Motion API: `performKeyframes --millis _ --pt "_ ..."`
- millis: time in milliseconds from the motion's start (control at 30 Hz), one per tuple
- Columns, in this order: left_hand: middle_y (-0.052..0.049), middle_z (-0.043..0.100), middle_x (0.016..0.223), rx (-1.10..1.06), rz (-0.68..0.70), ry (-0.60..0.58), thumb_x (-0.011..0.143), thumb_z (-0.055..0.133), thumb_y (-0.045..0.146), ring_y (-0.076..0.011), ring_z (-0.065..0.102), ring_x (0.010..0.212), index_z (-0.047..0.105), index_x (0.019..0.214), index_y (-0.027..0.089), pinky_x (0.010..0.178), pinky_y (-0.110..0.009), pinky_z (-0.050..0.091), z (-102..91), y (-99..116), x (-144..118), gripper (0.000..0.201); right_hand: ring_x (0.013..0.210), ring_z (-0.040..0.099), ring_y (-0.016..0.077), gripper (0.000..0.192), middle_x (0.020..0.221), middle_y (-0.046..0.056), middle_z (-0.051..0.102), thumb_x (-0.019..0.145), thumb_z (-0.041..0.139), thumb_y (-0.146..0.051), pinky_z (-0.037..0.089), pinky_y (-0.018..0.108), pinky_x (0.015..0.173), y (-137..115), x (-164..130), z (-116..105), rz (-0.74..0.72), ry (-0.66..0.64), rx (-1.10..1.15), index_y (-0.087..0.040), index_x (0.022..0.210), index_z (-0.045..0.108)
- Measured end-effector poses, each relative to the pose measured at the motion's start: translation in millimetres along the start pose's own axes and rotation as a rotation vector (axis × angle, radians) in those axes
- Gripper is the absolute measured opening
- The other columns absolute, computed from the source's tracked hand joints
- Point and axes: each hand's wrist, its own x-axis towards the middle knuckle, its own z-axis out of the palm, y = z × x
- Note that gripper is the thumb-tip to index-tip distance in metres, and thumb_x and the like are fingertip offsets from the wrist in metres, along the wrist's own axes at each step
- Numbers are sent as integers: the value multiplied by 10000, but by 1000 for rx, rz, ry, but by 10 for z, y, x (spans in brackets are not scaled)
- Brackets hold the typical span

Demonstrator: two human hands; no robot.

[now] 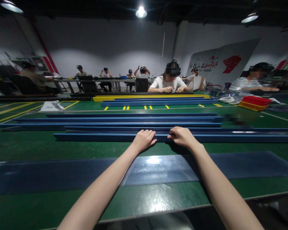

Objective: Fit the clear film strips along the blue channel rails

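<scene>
Across the green counter (pixel 105 147) lay a long blue rail (pixel 86 137), and both hands were on it, a little apart from each other. The left hand (pixel 144 140) had its fingers close together over the top edge, pinching the rail with the thumb on the near side. The right hand (pixel 182 136) touched it with fingers bent inward; whether they gripped it, I could not tell. Below the forearms lay a clear sheet (pixel 50 177), and behind were more rails (pixel 110 120).

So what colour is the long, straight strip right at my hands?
Blue: that long, straight strip shows best in the head view, the only one here.
</scene>
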Motion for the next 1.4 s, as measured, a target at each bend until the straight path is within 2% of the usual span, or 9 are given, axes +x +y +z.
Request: performKeyframes --millis 233,467,700,900,1200,1400 --pt "-89 601 860 0 -107 -8 834 439 491 -216 544 820 538 941 150 662 -309 335 -13 -6 3 371 732 579 165 193 797 30 646 781 507 -364 286 235 538 163 -83 -8 84 -27 -41 -212 730 613" --pt "-85 612 866 23 -155 1 825 399 547 -217 538 812 551 933 152 666 -316 321 7 -4 -8 438 761 571 171 261 825 53 641 807 463 -415 305 239 565 93 -86 -25 50 -20 -59 -198 754 597" --pt "-83 608 851 36 -147 6 832 396 537 -210 536 803 553 900 152 668 -311 323 17 -2 -12 421 777 564 172 309 840 61 630 835 431 -455 317 243 590 -42 -80 25 -19 32 -81 -189 782 579" --pt "-77 611 850 43 -150 7 829 407 533 -205 536 803 552 905 157 670 -310 322 17 -2 -11 410 776 547 168 229 820 68 617 843 469 -370 320 247 598 -192 -9 124 -113 100 -128 -172 799 574" --pt "-59 622 843 52 -132 52 811 445 533 -203 539 788 554 906 161 658 -313 312 44 -16 -18 399 740 539 146 244 782 62 620 856 453 -332 270 241 538 -139 41 166 -132 115 -126 -164 746 591" --pt "-52 611 826 62 -64 87 819 464 494 -199 530 788 546 913 157 668 -309 313 21 -7 -11 360 746 557 149 249 785 53 630 849 444 -335 261 246 535 -115 45 120 -123 88 -99 -171 740 597"
